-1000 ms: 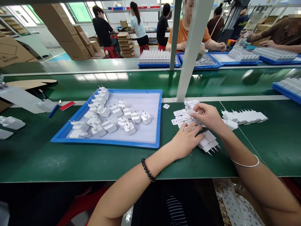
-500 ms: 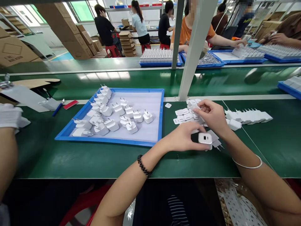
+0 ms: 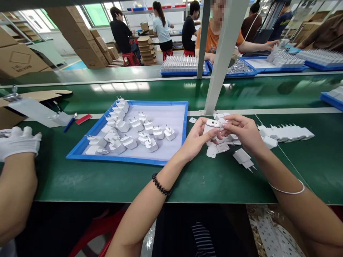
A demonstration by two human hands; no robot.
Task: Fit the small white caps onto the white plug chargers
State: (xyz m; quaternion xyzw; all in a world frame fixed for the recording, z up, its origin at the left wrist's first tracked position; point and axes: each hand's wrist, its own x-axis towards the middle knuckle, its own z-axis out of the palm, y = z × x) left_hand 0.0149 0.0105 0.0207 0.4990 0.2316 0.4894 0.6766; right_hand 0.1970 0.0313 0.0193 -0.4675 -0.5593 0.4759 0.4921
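My left hand (image 3: 195, 137) holds a white charger plug (image 3: 212, 124) up above the green bench, its port face turned toward me. My right hand (image 3: 241, 130) is closed in a pinch at the plug's right side, and what its fingertips hold is too small to make out. Small white label pieces (image 3: 217, 149) lie scattered on the bench under both hands. One more white plug (image 3: 243, 158) lies on its side just in front of my right wrist. A row of plugs (image 3: 286, 132) stands to the right.
A blue tray (image 3: 177, 107) with several white plugs (image 3: 128, 132) lies left of my hands. A co-worker's white-gloved hand (image 3: 18, 142) rests at the far left. A white post (image 3: 222, 60) rises behind. Across the belt, people sit at more blue trays (image 3: 182, 66).
My left hand picked a plug off the bench and lifted it up toward my right hand. The co-worker's gloved hand came into view at the left.
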